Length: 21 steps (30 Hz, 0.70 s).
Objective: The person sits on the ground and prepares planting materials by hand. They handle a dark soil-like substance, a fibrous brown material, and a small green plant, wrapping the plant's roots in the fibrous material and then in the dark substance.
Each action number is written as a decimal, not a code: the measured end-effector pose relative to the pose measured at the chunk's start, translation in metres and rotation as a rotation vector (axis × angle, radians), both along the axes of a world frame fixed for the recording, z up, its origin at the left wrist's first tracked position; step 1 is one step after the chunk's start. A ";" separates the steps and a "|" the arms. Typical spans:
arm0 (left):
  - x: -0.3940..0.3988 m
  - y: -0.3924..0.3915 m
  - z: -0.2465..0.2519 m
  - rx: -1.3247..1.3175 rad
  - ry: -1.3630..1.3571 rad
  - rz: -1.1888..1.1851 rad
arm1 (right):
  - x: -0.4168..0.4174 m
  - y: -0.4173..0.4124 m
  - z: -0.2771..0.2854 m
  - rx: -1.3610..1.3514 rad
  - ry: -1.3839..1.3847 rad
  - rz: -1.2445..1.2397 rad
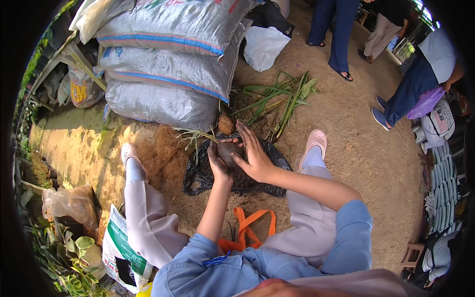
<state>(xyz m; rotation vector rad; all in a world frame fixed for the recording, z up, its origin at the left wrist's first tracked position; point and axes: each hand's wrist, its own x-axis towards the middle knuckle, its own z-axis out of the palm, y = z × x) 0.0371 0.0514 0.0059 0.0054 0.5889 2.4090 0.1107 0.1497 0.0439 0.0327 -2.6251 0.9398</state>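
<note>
A round ball of dark soil [227, 153] with a small leafy plant [193, 138] sticking out at its upper left sits between my hands. My left hand [221, 163] cups it from the left and below, fingers smeared with soil. Against its right side lies my right hand [252, 154], fingers extended and also dirty. Beneath both hands a black plastic sheet or bag [274, 163] holds loose dark soil. Brown coconut fibre [163, 156] is heaped to the left, and a small fibre-covered ball [225, 124] rests just beyond the hands.
Stacked silver woven sacks [163, 100] stand ahead. Cut long green leaves [285, 96] lie on the ground beside them. An orange strap [243, 226] is between my legs, an opened fertiliser or soil bag [124, 248] at lower left. Several people stand at the upper right, one holding a purple bag [425, 102].
</note>
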 end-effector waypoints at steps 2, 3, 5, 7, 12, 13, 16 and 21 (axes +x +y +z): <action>0.000 -0.001 0.000 -0.023 0.030 -0.002 | 0.001 -0.004 -0.005 -0.060 -0.041 0.038; -0.001 -0.001 0.000 -0.022 0.032 0.004 | 0.001 -0.008 -0.006 -0.092 -0.061 0.058; -0.002 -0.003 0.001 -0.021 0.036 0.017 | 0.001 -0.013 -0.008 -0.373 -0.049 0.036; -0.002 -0.005 0.003 -0.011 0.143 0.053 | -0.001 -0.012 -0.016 -0.648 -0.099 0.056; -0.006 -0.012 0.028 -0.345 0.362 0.051 | -0.001 0.001 0.004 -1.303 -0.433 0.112; -0.006 -0.011 0.032 -0.399 0.371 0.028 | -0.001 0.007 0.007 -1.338 -0.466 0.122; -0.018 -0.022 0.031 -0.278 0.501 -0.183 | 0.000 0.015 0.014 -1.527 -0.409 0.067; -0.025 -0.031 0.030 -0.417 0.800 -0.141 | 0.004 0.020 0.029 -1.683 -0.320 0.150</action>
